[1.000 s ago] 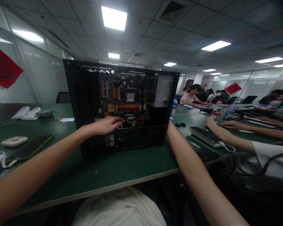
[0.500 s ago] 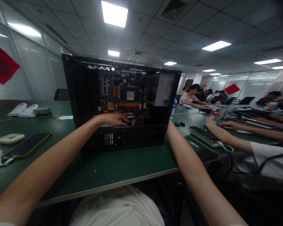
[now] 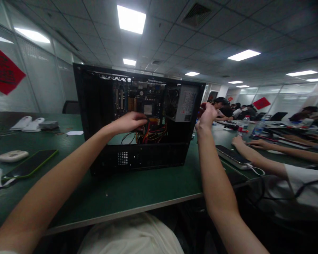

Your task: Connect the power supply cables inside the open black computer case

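Observation:
A black computer case (image 3: 143,155) stands on the green table with its open side facing me. Inside it are a motherboard (image 3: 132,92) and, at the upper right, a power supply (image 3: 186,104). My left hand (image 3: 134,121) reaches into the case, its fingers closed around a bundle of coloured power cables (image 3: 151,135) in front of the motherboard's lower part. Raised beside the case's right edge is my right hand (image 3: 208,116), its fingers bent towards the case. Blur and the viewing angle hide whether those fingers touch or hold anything.
On the left lie a phone (image 3: 33,164), a white rounded case (image 3: 13,156) and a small grey box (image 3: 48,125). To the right are a device with a white cable (image 3: 231,157), a bottle (image 3: 244,124) and a neighbour's forearm (image 3: 257,151). The table's front edge (image 3: 127,211) runs close to me.
My left hand has risen inside the case, lifting the cable bundle. My right hand has come up from behind the case's lower right edge to beside its upper right side.

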Motion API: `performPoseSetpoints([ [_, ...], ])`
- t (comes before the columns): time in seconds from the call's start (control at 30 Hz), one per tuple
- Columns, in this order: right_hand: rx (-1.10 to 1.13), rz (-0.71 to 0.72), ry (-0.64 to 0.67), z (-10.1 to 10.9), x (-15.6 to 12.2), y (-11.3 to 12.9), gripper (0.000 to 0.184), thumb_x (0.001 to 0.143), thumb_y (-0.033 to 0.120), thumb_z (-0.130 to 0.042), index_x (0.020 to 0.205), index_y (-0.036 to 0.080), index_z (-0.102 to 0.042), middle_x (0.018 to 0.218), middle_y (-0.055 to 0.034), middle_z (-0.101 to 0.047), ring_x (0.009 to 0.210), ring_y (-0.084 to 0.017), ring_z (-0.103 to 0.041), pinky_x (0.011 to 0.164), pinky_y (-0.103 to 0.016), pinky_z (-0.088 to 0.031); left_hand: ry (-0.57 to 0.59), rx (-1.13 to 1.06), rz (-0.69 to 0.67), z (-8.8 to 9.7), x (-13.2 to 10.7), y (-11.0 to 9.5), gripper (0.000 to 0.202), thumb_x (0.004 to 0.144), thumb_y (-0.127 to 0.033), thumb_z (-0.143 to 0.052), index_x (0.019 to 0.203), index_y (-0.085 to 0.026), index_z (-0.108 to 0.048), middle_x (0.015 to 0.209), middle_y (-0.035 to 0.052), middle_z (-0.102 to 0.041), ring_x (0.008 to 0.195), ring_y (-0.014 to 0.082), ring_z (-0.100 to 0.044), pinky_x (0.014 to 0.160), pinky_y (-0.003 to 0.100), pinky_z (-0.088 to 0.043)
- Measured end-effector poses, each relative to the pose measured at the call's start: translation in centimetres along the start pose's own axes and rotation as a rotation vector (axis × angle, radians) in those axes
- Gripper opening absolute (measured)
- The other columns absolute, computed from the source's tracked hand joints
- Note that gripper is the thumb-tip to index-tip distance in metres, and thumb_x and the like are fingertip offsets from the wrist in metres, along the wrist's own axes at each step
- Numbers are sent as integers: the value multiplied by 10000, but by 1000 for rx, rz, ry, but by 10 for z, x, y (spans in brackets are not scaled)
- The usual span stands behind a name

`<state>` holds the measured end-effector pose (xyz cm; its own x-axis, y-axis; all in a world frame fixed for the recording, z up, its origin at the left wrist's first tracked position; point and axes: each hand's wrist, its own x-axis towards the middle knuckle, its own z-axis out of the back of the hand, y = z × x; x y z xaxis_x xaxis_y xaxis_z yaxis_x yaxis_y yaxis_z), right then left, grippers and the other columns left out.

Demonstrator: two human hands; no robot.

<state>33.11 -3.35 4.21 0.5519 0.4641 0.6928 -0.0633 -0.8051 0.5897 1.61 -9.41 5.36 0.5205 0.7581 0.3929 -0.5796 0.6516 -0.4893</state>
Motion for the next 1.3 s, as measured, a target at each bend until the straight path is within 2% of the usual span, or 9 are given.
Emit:
performPoseSetpoints([
  [0.13, 15, 374, -187, -9, -12, 45, 273, 1000, 435, -402, 852, 248, -533, 791, -9, -561, 676, -142, -558, 595, -266, -456, -33, -25, 28, 7, 4, -13, 336, 910, -375, -567, 1071, -124, -721, 905, 87, -743, 657, 156, -637, 558, 248, -481],
  [0.2, -38, 479, 80, -19, -29, 80, 303, 1011, 451, -411, 816, 258, -538, 734, -12, -564, 649, -153, -539, 593, -283, -450, -73, -74, -4, 13, 7, -18, 299, 896, -359, -595, 1028, -126, -728, 864, 74, -733, 633, 142, -628, 554, 239, -485],
  [0.33, -335, 470, 902, -45, -57, 140, 327, 990, 477, -508, 848, 206, -623, 736, -21, -633, 650, -154, -579, 603, -290, -448, -227, -181, -72, 22, 6, -30, 281, 877, -374, -634, 961, -125, -733, 797, 58, -713, 631, 126, -622, 570, 225, -502],
  [0.47, -698, 394, 1291, -65, -67, 157, 331, 899, 400, -677, 1156, 195, -639, 983, -66, -722, 825, -200, -646, 695, -297, -472, -233, -148, -160, 24, -5, -45, 284, 862, -377, -644, 915, -119, -749, 750, 49, -698, 651, 132, -624, 581, 226, -498],
  [0.63, -618, 414, 1477, -71, -70, 143, 399, 862, 236, -691, 1248, 192, -600, 1054, -65, -719, 898, -205, -647, 736, -282, -487, -70, 114, -262, 30, -30, -65, 273, 883, -339, -604, 877, -123, -771, 724, 33, -683, 716, 164, -638, 623, 255, -484],
  [0.77, -487, 421, 1595, -64, -61, 136, 464, 845, 264, -721, 1292, 216, -604, 1034, -37, -721, 891, -194, -642, 722, -276, -499, 87, 268, -212, 41, -47, -76, 281, 906, -367, -600, 1035, -184, -769, 858, 16, -719, 860, 190, -670, 733, 265, -495],
  [0.97, -485, 394, 1644, -48, -51, 143, 419, 852, 290, -726, 1263, 231, -670, 1045, -20, -723, 850, -172, -642, 701, -269, -489, 277, 329, -144, 43, -50, -64, 419, 798, -357, -754, 1202, -251, -728, 1137, 31, -744, 1017, 222, -670, 865, 279, -489],
  [1.1, -481, 400, 1635, -44, -54, 147, 418, 863, 283, -715, 1276, 236, -675, 1019, -14, -728, 807, -163, -641, 677, -265, -479, 390, 331, -154, 36, -42, -58, 296, 842, -323, -710, 1124, -261, -772, 1029, 17, -774, 912, 199, -692, 811, 270, -502],
  [1.3, -493, 427, 1616, -47, -50, 143, 455, 868, 295, -718, 1314, 229, -650, 979, -16, -711, 789, -160, -616, 675, -264, -471, 242, 239, -264, 35, -39, -64, 224, 834, -308, -724, 1033, -243, -805, 889, 1, -772, 781, 165, -693, 739, 259, -510],
])
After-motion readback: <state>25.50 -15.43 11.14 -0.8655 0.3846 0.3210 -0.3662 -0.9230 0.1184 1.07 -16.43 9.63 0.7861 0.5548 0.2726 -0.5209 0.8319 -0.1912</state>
